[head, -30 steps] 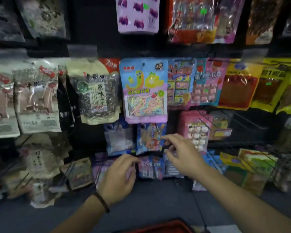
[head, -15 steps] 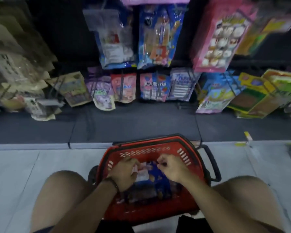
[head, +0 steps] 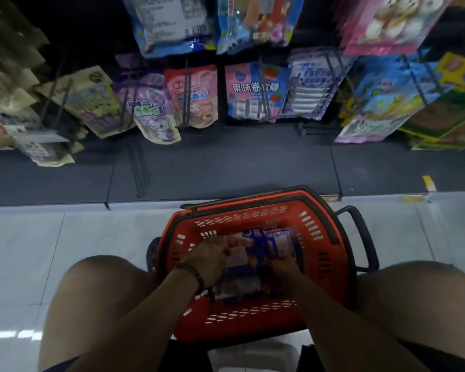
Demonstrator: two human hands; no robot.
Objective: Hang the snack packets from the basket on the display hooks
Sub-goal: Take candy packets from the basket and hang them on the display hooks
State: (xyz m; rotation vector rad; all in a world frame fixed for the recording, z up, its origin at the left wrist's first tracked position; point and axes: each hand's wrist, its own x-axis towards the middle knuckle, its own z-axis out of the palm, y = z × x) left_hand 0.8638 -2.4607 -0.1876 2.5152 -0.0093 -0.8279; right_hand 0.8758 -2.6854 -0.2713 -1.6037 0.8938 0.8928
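Head view: pick-up step, with fingers of the left hand (head: 208,261) curled round a blue snack packet (head: 261,244) inside the red basket (head: 253,319) and the right hand (head: 285,268) seemingly pinching its edge; next, lift it to the display hooks (head: 263,87) well beyond the fingers.

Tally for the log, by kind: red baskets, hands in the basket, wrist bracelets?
Red basket: 1
Hands in the basket: 2, left hand and right hand, both at the snack packets
Wrist bracelet: 1
Total: 4
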